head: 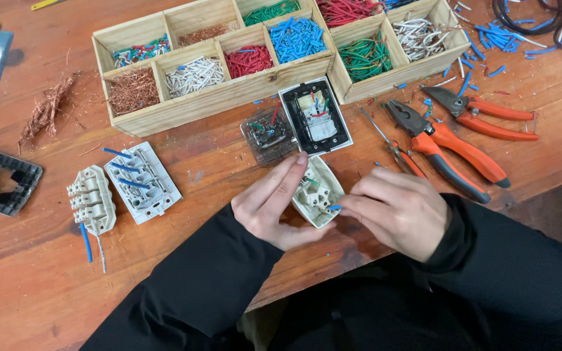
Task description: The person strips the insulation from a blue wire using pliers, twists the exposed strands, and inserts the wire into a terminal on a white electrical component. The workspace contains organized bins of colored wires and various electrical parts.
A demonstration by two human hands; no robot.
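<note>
A small cream socket body (pixel 318 193), back side up with green and blue wire stubs, sits tilted at the frame's centre, held just above the tabletop (pixel 216 162).

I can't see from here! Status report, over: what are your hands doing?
Left hand grips small white plastic socket module. Right hand pinches short blue wire at it. Orange-handled pliers lie beside, clear.

Two hands, the left hand (pixel 273 205) and the right hand (pixel 398 211), meet at one white socket part (pixel 317 194) on the desk (pixel 27 286). Two wooden compartment trays (pixel 222 97) (pixel 417 68) sit behind. Two orange-handled pliers (pixel 450 149) (pixel 486 117) lie right. Two pale switch modules (pixel 91 198) (pixel 143 182) lie left. Two wired switch units (pixel 315 117) (pixel 268 133) rest mid-desk. One loose copper strand pile (pixel 47 107) lies far left.
</note>
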